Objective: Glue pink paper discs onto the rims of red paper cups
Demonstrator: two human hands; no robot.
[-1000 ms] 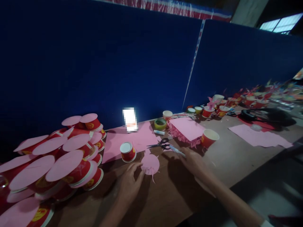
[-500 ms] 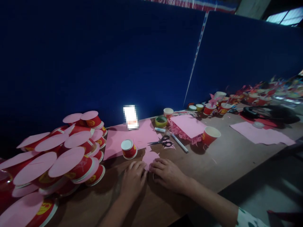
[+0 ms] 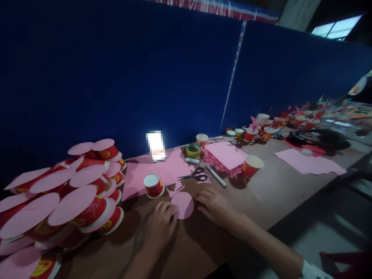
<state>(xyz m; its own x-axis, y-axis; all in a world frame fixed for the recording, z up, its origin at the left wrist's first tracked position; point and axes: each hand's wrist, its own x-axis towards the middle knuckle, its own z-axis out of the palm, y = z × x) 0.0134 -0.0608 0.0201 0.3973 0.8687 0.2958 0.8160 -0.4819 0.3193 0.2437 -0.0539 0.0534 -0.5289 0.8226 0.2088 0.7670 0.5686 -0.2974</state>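
Observation:
A pink paper circle [image 3: 183, 204] lies flat on the brown table [image 3: 273, 193] between my two hands. My left hand [image 3: 161, 224] rests on the table with its fingertips against the circle's left edge, fingers curled loosely. My right hand [image 3: 216, 206] lies palm down at the circle's right edge, fingers stretched out and apart. Neither hand holds anything. Pink paper scraps [image 3: 174, 190] lie just behind the circle. An upturned red paper cup [image 3: 154, 185] stands a little beyond my left hand. Black scissors [image 3: 196, 176] and a white pen [image 3: 216, 176] lie beyond my right hand.
A heap of red cups capped with pink discs [image 3: 66, 193] fills the left. A pink sheet [image 3: 158, 170], tape roll [image 3: 193, 150], pink paper stack [image 3: 226, 155] and upright red cup [image 3: 252, 166] sit farther back. Blue panels [image 3: 145, 77] wall the table's far side.
My right hand drew back from the pen to the pink paper. Both hands covered the piece half a second ago; now they sit apart and the round shape lies bare between them.

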